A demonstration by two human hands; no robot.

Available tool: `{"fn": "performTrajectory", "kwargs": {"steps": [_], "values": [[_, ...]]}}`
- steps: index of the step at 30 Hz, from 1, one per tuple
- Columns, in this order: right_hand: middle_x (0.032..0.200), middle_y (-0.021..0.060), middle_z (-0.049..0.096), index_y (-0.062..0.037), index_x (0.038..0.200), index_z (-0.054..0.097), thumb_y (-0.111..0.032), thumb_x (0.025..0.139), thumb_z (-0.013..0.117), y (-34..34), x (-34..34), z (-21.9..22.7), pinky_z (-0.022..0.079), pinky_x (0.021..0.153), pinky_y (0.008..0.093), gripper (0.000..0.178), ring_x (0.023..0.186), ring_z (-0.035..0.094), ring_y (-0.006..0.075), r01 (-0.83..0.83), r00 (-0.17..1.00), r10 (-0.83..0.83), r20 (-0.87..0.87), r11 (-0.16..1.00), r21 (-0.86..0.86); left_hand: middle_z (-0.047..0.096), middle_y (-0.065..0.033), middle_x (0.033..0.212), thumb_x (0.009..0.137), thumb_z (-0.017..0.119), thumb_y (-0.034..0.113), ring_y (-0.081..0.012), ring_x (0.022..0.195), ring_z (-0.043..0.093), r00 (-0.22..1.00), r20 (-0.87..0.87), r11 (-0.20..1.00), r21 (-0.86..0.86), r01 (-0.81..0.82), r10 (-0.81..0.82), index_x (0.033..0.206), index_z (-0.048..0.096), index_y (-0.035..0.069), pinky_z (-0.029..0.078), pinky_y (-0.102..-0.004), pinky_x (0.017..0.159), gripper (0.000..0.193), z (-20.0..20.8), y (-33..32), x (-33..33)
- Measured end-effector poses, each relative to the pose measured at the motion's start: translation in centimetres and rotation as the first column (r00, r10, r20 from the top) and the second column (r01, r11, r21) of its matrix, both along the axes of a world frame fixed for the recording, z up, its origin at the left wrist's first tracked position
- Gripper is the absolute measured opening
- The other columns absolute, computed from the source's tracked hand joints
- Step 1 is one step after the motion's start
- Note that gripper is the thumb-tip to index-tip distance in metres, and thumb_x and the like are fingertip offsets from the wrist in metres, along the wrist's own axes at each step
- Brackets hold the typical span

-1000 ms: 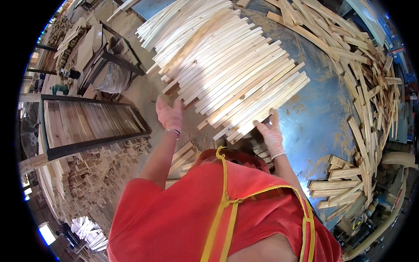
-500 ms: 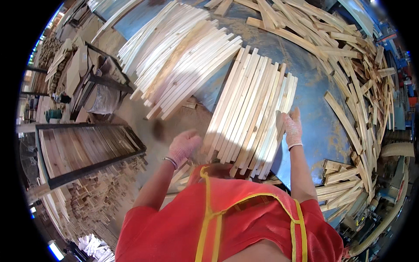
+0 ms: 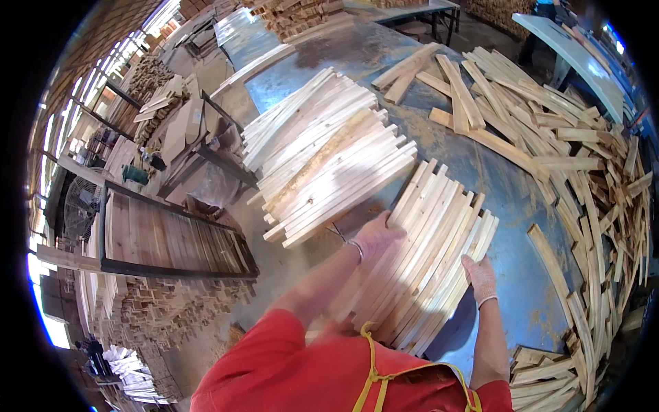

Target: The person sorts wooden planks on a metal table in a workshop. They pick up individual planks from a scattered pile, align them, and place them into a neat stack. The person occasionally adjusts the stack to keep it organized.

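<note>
A row of pale wooden strips (image 3: 429,240) lies side by side in front of me, with uneven far ends. My left hand (image 3: 379,239), in a thin pale glove, is closed at the left edge of this row, slightly blurred. At the opposite edge my right hand (image 3: 481,277), gloved too, grips the outermost strip with the thumb toward the row. The near ends of the strips reach my red apron. Beyond and to the left lies a second, wider layer of strips (image 3: 336,161), with one browner piece across its middle.
The blue metal tabletop (image 3: 508,206) carries sawdust. Loose boards (image 3: 570,165) heap up along its right side. A dark-framed rack of planks (image 3: 171,237) stands on the left above stacked wood (image 3: 171,312). More stacked pieces (image 3: 292,17) sit at the far end.
My left hand has moved right and forward onto the near row's left edge. My right hand stays at the right edge. The whole view has shifted, showing more of the far side.
</note>
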State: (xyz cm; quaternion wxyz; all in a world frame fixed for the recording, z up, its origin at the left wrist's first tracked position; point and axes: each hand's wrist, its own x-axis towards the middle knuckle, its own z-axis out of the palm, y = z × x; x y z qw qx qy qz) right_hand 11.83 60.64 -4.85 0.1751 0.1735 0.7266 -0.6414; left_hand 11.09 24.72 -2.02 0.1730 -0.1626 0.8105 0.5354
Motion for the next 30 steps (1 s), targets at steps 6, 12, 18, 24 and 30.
{"fn": "performTrajectory", "kwargs": {"steps": [6,12,18,24,30], "values": [[0.135,0.0162,0.071,0.0034,0.151,0.053,-0.022,0.094,0.080,0.8,1.8,3.5,0.051,0.106,0.0373,0.068,0.120,0.067,0.0265,0.106,0.994,-0.108,-0.034,0.994,-0.039,0.066,-0.0175,0.143,0.089,0.080,0.011,-0.0255,0.129,0.064,0.997,0.065,0.825,0.565,-0.013,-0.028,0.161,0.042,0.000,0.050,-0.0408,0.113,0.082,-0.9,1.5,-0.3],[0.133,0.0173,0.071,0.0041,0.148,0.056,-0.027,0.096,0.076,0.7,2.2,15.8,0.052,0.104,0.0372,0.064,0.118,0.067,0.0251,0.237,0.909,-0.134,-0.395,0.945,0.225,0.068,-0.0143,0.138,0.082,0.091,0.006,-0.0227,0.126,0.065,0.984,-0.174,0.793,0.593,0.137,-0.039,0.159,0.043,0.003,0.052,-0.0365,0.113,0.091,10.9,1.8,-2.4],[0.128,0.0115,0.071,0.0009,0.146,0.055,-0.013,0.095,0.082,-3.2,5.0,31.4,0.055,0.102,0.0338,0.059,0.114,0.068,0.0199,0.326,0.542,-0.279,-0.792,0.939,-0.108,0.068,-0.0141,0.137,0.078,0.100,0.020,-0.0230,0.122,0.068,0.735,-0.674,0.730,0.538,0.422,0.072,0.160,0.038,0.001,0.060,-0.0404,0.103,0.104,22.8,0.5,-4.1],[0.135,0.0133,0.069,-0.0033,0.140,0.060,-0.018,0.084,0.094,-4.1,9.3,27.8,0.054,0.107,0.0404,0.067,0.123,0.066,0.0287,0.350,0.637,-0.205,-0.743,0.936,0.041,0.068,-0.0109,0.142,0.093,0.083,0.039,-0.0222,0.125,0.069,0.850,-0.523,0.734,0.551,0.397,-0.067,0.160,0.042,0.003,0.057,-0.0381,0.105,0.087,20.3,-4.5,-1.6],[0.149,0.0199,0.062,-0.0053,0.153,0.055,-0.039,0.103,0.069,-12.1,20.2,17.3,0.054,0.114,0.0475,0.062,0.134,0.063,0.0357,0.121,0.806,-0.207,-0.554,0.975,-0.188,0.061,-0.0099,0.150,0.100,0.068,0.029,-0.0237,0.133,0.061,0.594,-0.446,0.742,-0.422,0.520,-0.670,0.161,0.043,0.005,0.052,-0.0396,0.108,0.071,9.5,-10.8,5.0]]}}
